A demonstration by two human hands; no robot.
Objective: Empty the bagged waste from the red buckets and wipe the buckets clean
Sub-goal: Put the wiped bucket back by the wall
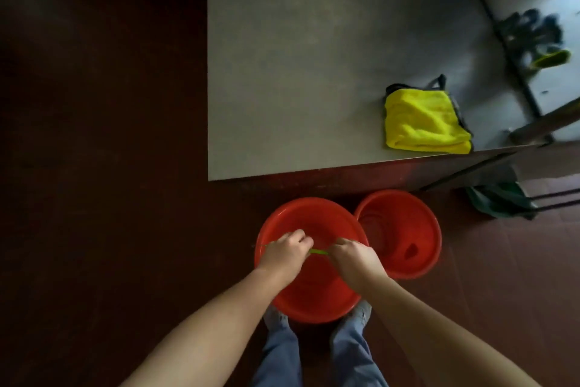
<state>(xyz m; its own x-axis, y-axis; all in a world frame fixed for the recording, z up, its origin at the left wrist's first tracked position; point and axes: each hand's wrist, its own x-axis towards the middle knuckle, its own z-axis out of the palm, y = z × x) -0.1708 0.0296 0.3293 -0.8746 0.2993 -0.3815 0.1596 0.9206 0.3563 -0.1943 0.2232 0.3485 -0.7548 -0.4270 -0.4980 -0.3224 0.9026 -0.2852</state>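
Item 1. Two bare forearms are reaching down and forward from the bottom of the view. Below them, blue-jeaned legs are standing against the near wall of the red round plastic bucket, one foot to each side of it.

Item 2. The left hand and right hand are both hovering over the mouth of that bucket, knuckles up and fingers curled. Each is pinching one end of a thin bright-green strip, which is running taut between them. Whether it is a bag's edge or a tie, I cannot tell.

Item 3. The second red plastic bucket is sitting just to the right of the first bucket, and their rims seem to be meeting.

Item 4. The yellow folded terry cloth is lying on the grey tabletop, well beyond the first bucket and to its right. A dark-green crumpled bag is lying on the floor further right.

Hazards, as judged:
- The strip is looking very thin, so a hard opposing pull could snap it or slide it out of one pinch.
- A torn liner would be dropping waste back into the first bucket.
- An upward tug could lift or tip that bucket, since only the feet are bracing it, and knock its neighbour.
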